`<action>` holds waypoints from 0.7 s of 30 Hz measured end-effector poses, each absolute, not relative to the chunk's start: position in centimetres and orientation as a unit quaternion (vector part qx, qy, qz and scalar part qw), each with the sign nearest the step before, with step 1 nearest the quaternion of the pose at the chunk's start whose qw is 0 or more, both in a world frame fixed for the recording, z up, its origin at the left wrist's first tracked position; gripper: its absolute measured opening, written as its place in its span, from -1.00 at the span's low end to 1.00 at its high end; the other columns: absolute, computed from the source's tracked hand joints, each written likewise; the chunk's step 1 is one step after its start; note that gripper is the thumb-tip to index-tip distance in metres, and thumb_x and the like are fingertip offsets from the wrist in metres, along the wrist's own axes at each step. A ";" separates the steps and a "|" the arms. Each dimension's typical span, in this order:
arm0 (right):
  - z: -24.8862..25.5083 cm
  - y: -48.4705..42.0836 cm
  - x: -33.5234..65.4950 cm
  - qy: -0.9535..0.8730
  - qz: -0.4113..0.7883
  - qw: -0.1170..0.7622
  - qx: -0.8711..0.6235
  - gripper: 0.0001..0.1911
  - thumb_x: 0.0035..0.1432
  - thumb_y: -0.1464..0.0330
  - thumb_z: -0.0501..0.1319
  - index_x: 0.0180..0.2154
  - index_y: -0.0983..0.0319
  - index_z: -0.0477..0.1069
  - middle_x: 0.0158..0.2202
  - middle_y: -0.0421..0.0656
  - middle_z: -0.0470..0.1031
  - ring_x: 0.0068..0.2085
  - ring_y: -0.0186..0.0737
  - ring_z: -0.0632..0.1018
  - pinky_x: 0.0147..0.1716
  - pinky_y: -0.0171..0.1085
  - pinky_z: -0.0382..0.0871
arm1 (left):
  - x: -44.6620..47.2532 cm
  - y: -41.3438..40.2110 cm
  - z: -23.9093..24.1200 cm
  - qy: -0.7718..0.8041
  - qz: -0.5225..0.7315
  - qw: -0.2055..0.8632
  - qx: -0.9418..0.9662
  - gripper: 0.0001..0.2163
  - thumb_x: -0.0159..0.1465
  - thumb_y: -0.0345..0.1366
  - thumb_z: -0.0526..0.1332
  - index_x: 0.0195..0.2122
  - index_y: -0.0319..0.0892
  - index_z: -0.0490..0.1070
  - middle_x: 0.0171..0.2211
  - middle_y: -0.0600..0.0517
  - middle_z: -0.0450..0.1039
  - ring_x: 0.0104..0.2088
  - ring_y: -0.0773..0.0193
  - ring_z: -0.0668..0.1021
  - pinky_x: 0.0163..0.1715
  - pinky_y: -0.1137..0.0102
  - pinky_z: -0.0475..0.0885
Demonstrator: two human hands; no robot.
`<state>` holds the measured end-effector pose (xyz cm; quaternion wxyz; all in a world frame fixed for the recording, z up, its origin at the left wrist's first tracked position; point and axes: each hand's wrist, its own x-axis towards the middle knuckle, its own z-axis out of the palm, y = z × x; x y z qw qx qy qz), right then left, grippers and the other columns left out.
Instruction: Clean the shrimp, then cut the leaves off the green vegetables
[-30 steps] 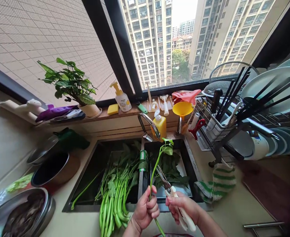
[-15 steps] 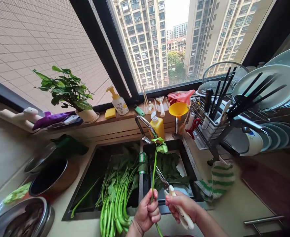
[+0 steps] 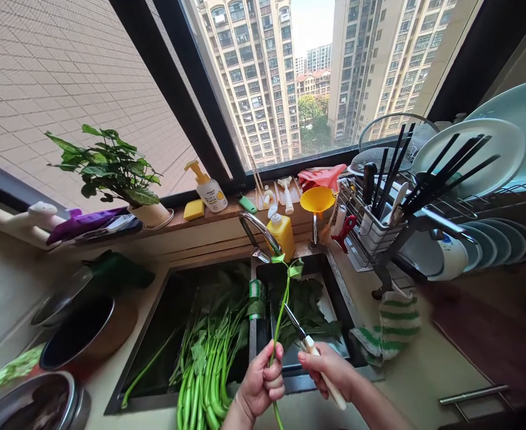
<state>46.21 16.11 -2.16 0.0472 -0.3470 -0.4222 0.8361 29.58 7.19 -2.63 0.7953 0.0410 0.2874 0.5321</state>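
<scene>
My left hand (image 3: pixel 263 379) is closed around a long green leafy vegetable stem (image 3: pixel 280 310), which stands upright with a few leaves at its tip near the faucet. My right hand (image 3: pixel 328 370) grips the white handles of kitchen scissors (image 3: pixel 310 345). Their metal blade reaches up beside the stem, just above my left fist; whether it touches the stem I cannot tell. Left of my hands, a bunch of green stems (image 3: pixel 204 370) lies over the front edge of the left basin. Dark cut leaves (image 3: pixel 307 310) lie in the right basin.
A single stem (image 3: pixel 148 370) lies at the left basin's edge. Pots (image 3: pixel 83 334) stand to the left. The faucet (image 3: pixel 263 224) arches behind the basins, with a yellow bottle (image 3: pixel 281 233) beside it. At right are a dish rack (image 3: pixel 365 239) and a striped cloth (image 3: pixel 397 328).
The view has shifted slightly. The held stem now leans a little to the right at its top, and the scissors' handles have turned slightly in my right hand.
</scene>
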 end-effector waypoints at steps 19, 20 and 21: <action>-2.8 15.5 47.0 -0.376 0.854 0.035 -0.358 -0.59 -0.20 0.07 0.25 -0.47 0.20 0.16 -0.70 -0.35 0.25 -0.73 -0.46 0.21 -0.80 -0.42 0.13 | 28.2 4.4 -2.3 0.607 0.494 0.585 0.213 -0.60 0.13 0.11 0.11 -0.39 -0.19 0.33 -0.74 0.29 -0.11 -0.74 0.52 -0.05 -0.73 0.56 0.14; -2.7 15.6 47.0 -0.375 0.853 0.035 -0.360 -0.59 -0.20 0.06 0.25 -0.47 0.20 0.16 -0.70 -0.35 0.25 -0.73 -0.46 0.21 -0.80 -0.43 0.12 | 28.2 4.3 -2.5 0.611 0.490 0.582 0.218 -0.60 0.13 0.11 0.10 -0.39 -0.19 0.34 -0.75 0.29 -0.11 -0.74 0.52 -0.04 -0.73 0.56 0.14; -2.7 15.6 46.9 -0.375 0.853 0.034 -0.362 -0.59 -0.19 0.06 0.25 -0.46 0.20 0.16 -0.70 -0.36 0.24 -0.74 -0.46 0.21 -0.80 -0.43 0.11 | 28.2 4.3 -2.5 0.615 0.487 0.579 0.222 -0.59 0.12 0.11 0.10 -0.39 -0.19 0.34 -0.75 0.29 -0.10 -0.74 0.52 -0.02 -0.73 0.56 0.15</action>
